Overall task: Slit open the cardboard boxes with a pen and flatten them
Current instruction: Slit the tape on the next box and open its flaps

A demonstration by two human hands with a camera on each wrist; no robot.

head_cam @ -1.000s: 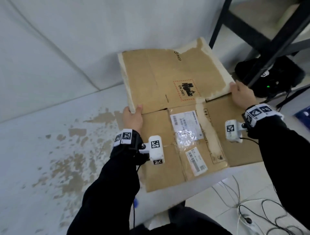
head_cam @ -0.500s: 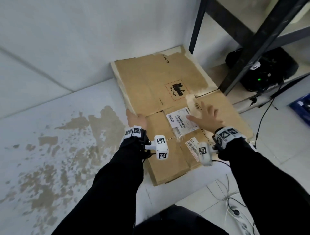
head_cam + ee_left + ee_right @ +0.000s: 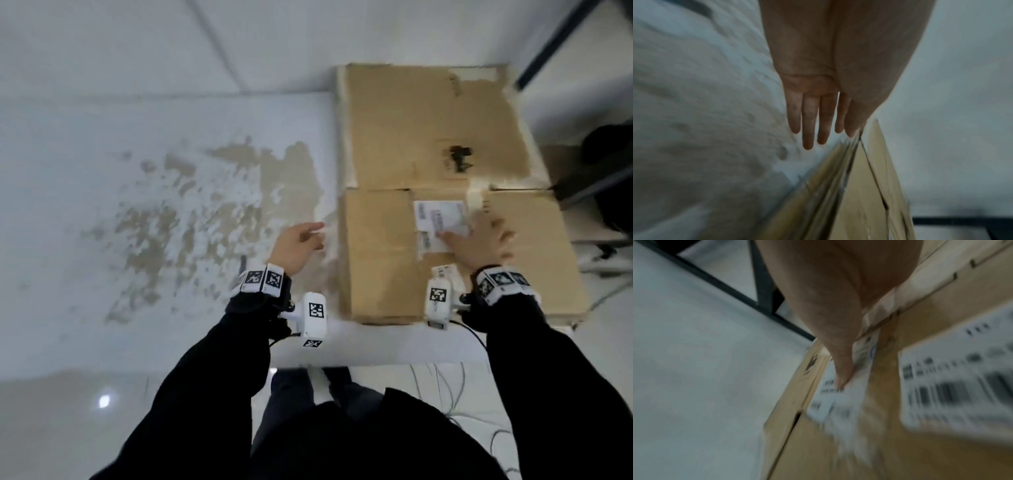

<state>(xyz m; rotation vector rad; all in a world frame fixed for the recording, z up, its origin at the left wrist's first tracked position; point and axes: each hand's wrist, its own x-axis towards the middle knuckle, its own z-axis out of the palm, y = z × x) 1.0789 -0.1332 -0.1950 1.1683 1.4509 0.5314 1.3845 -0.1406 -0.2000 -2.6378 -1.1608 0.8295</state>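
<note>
Now the flattening step looks nearly done; the right hand (image 3: 479, 240), fingers spread, presses the flattened cardboard box (image 3: 394, 260) on the white table (image 3: 137, 137); the left hand (image 3: 296, 245) hovers beside it, fingers straight; next comes another box, likely.

My right hand (image 3: 838, 308) lies flat on the cardboard box (image 3: 869, 443), fingertip on a white label (image 3: 836, 402). A larger barcode label (image 3: 962, 386) sits right of it; black frame (image 3: 760, 288) beyond.
</note>
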